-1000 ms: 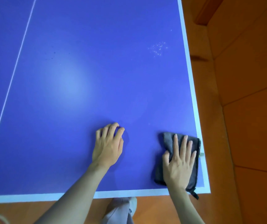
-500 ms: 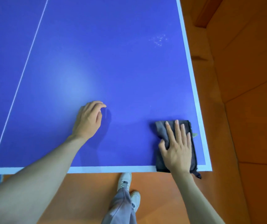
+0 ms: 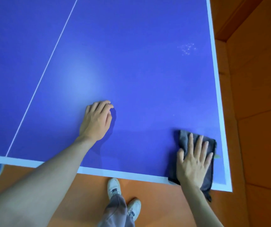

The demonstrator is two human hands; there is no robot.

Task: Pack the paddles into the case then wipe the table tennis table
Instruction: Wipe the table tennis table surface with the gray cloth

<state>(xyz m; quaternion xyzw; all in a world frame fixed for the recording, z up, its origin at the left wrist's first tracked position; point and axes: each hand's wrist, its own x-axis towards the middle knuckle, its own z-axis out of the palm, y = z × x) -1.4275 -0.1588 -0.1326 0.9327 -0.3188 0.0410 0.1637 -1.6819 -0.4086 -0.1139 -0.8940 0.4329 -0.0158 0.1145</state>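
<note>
Right hand point(image 3: 192, 163) lies flat, fingers straight and spread, pressing a folded grey cloth point(image 3: 211, 163) onto the table tennis table point(image 3: 139, 63) at its near right corner, spreading wiping pressure; left hand point(image 3: 96, 121), loosely curled and holding nothing, rests mid-surface, evidently bracing; paddles and case not in view.

Head view, single camera: worn on the person's head, facing forward and steeply down, wide-angle with edges bowed. Stands at the near right corner of the table tennis table point(image 3: 147, 71), close above it. Frame takes in the table's near end line, right side line and white centre line, the left hand point(image 3: 97, 121) and right hand point(image 3: 192, 163), shoes point(image 3: 114, 188) and orange floor point(image 3: 259, 145) below.
</note>
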